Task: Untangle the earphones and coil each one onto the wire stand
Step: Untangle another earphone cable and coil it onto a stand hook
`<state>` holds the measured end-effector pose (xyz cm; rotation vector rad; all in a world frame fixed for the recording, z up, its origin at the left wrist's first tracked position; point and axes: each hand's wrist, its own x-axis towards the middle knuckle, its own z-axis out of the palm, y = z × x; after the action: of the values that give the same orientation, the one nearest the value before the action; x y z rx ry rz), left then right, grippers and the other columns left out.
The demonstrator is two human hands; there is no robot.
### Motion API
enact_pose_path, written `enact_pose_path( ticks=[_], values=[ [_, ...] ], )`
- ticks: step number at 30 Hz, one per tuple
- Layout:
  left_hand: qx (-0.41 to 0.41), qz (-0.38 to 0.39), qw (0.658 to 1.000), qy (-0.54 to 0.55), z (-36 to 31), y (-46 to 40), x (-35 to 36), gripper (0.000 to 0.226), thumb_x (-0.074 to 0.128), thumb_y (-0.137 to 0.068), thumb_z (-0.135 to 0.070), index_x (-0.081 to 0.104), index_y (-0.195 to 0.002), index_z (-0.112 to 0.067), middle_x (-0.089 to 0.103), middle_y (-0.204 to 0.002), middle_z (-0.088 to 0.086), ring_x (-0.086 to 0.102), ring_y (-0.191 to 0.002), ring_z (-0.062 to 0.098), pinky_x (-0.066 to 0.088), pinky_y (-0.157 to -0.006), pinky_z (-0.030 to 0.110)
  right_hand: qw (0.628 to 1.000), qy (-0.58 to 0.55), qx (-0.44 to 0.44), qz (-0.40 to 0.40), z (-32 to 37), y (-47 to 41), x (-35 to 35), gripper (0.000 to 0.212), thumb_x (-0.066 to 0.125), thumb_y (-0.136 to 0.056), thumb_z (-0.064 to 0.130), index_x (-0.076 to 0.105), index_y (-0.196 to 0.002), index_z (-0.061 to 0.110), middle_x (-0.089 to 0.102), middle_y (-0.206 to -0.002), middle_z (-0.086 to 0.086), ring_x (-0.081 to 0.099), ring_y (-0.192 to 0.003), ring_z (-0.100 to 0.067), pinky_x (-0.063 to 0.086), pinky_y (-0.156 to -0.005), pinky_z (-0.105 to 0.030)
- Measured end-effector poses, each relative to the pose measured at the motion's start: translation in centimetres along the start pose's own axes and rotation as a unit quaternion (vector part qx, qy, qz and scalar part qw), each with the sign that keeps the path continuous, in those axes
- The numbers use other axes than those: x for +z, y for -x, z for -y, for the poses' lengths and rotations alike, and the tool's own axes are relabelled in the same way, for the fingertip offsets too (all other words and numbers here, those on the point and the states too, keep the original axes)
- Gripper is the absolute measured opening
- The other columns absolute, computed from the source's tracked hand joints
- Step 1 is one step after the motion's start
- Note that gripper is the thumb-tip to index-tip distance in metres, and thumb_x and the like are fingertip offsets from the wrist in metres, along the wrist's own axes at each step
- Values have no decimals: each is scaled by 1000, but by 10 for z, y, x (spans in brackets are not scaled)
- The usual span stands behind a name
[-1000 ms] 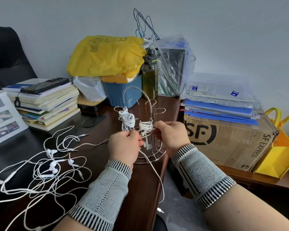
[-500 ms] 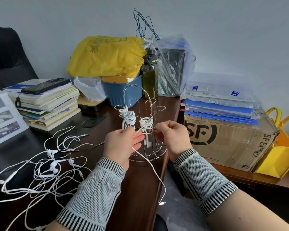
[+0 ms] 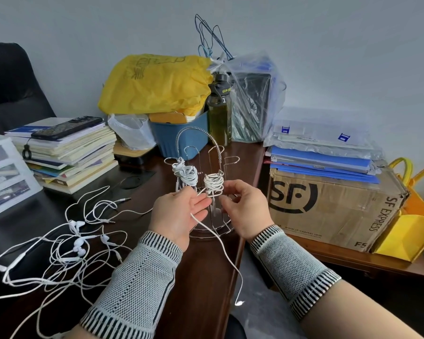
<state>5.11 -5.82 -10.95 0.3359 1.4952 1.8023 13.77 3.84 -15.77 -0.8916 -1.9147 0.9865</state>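
A chrome wire stand (image 3: 207, 167) with an arched spring-like handle sits on the dark brown wooden desk (image 3: 206, 277) near its right edge. Two coils of white earphone cable are wound on its hooks: a left coil (image 3: 187, 174) and a right coil (image 3: 214, 183), just beside each other. The left hand (image 3: 179, 215) is turned palm-up in front of the stand, its fingers (image 3: 201, 206) relaxed and slightly apart, with a loose white cable (image 3: 220, 243) running across them; whether the thumb pinches the cable cannot be told. That cable leads up to the right coil and trails down over the desk edge, ending in a white plug (image 3: 239, 302) hanging clear of the desk. The right hand (image 3: 246, 209) is at the right coil, thumb and forefinger curled in and pinching the cable at the coil's lower part. Both wrists wear grey knit cuffs with striped edges. To the left on the desk lies a tangle of white earphones (image 3: 66, 250), well apart from the stand. Behind stand a stack of books (image 3: 69, 155) with a dark phone (image 3: 66, 123) on top, a blue plastic bin (image 3: 181, 133), a yellow bag (image 3: 157, 84) and a dark green bottle (image 3: 219, 113). A cardboard box (image 3: 333, 204) sits to the right.
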Motion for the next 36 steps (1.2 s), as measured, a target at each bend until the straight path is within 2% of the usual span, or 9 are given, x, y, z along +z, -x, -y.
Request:
enact_pose_path(
  ticks=[7, 14, 16, 18, 21, 26, 30, 34, 36],
  values=[
    [8, -7, 999, 48, 1, 1, 2, 12, 46, -95, -3, 58, -94, -1, 70, -100, 17, 71, -87, 20, 54, -73, 29, 1000, -20, 9, -11, 2, -1, 0, 6, 62, -92, 17, 67, -96, 17, 67, -72, 8, 64, -59, 3, 52, -58, -11],
    [6, 6, 997, 80, -3, 3, 0, 15, 46, -94, -3, 60, -97, 0, 74, -96, 16, 74, -85, 22, 56, -77, 34, 998, 28, -11, -50, 0, 0, 2, 18, 59, -93, 27, 69, -104, 17, 70, -84, 4, 68, -76, -10, 57, -75, -30],
    [-22, 19, 995, 95, -4, 4, -2, 19, 46, -94, -5, 61, -101, 3, 73, -100, 16, 74, -86, 22, 55, -76, 34, 997, 43, -16, -54, 0, 1, 3, 19, 59, -94, 27, 69, -106, 16, 69, -87, 4, 66, -77, -9, 56, -77, -28],
    [-50, 24, 993, 103, -6, 6, -4, 18, 46, -94, -7, 62, -88, 0, 73, -103, 17, 73, -88, 23, 54, -73, 34, 997, 56, -23, -55, -1, 2, 4, 18, 59, -94, 28, 68, -104, 17, 68, -86, 5, 65, -77, -9, 56, -76, -28],
    [-33, 3, 999, 37, -12, 7, -7, 31, 51, -96, -10, 49, -65, -11, 74, -96, 16, 74, -84, 23, 53, -65, 33, 995, 70, -29, -65, -4, 3, 7, 16, 60, -93, 28, 68, -100, 16, 69, -87, 1, 65, -79, -13, 55, -77, -32],
    [15, 18, 996, -86, -25, 11, -15, 15, 56, -95, -15, 59, -81, -10, 76, -85, 10, 73, -67, 14, 51, -63, 30, 994, 81, -18, -72, -2, 4, 7, 18, 59, -93, 30, 69, -100, 17, 69, -86, 2, 64, -79, -12, 51, -74, -25],
    [93, 89, 933, -337, -24, 19, -17, 20, 55, -95, -21, 67, -87, -8, 76, -78, 2, 73, -69, 14, 55, -66, 29, 995, 19, 41, -89, -2, 2, 5, 8, 66, -87, 30, 64, -86, 22, 67, -76, 7, 65, -72, -10, 54, -73, -30],
    [169, 164, 828, -510, -16, 22, -8, 26, 56, -94, -28, 64, -71, -17, 74, -77, -5, 71, -67, 5, 54, -67, 27, 994, -11, 47, -98, 2, 8, 1, 20, 69, -84, 27, 55, -71, 20, 61, -69, 6, 57, -65, -11, 47, -66, -28],
    [200, 173, 786, -559, -8, 22, -5, 26, 55, -94, -30, 61, -71, -22, 72, -72, -4, 70, -68, 2, 54, -72, 29, 994, -85, 48, -51, 9, 12, -4, 33, 66, -87, 29, 56, -61, 12, 56, -59, 3, 49, -55, -9, 43, -59, -28]
  ],
)
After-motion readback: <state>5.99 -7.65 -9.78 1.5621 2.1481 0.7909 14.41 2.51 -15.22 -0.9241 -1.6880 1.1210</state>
